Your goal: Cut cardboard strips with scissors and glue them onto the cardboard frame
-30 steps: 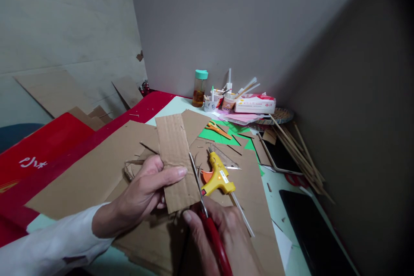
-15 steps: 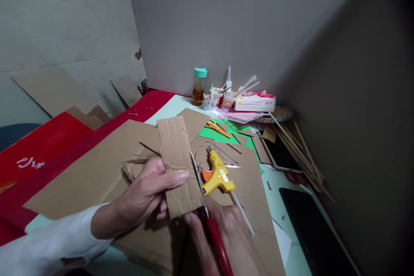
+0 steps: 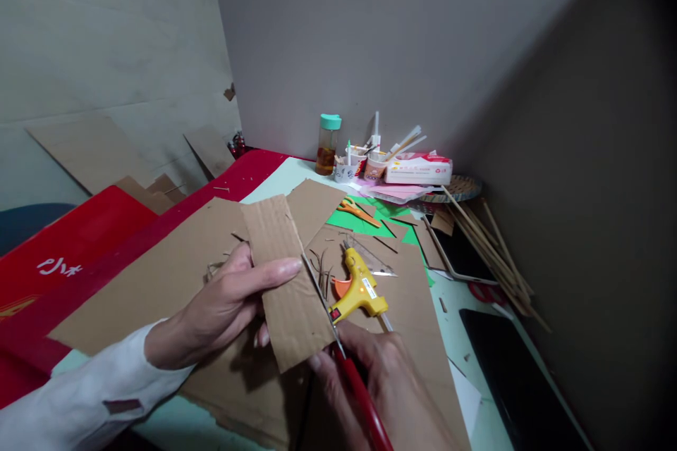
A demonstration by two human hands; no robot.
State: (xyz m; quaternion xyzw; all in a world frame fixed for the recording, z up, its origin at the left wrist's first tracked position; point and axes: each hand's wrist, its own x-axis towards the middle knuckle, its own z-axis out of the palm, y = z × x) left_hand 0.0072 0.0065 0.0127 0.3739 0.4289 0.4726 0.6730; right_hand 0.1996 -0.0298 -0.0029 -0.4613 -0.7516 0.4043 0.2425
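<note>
A rectangular strip of corrugated cardboard is pinched in my left hand, thumb on top and fingers underneath. My right hand grips red-handled scissors, whose blades lie along the strip's right edge. How far the blades are apart is hard to see. Just beyond the scissors rests a yellow hot glue gun with an orange trigger, on a large cardboard sheet. Thin curled cardboard scraps lie between the strip and the glue gun.
Orange scissors lie on green paper beside a clear set square. Behind stand a bottle, cups of sticks and a tissue pack. To the right are a tablet, wooden sticks and a black phone-like slab.
The cardboard strip has tilted and shifted slightly left and down with my left hand. The red scissors and my right hand have moved a little right, still at the strip's edge.
</note>
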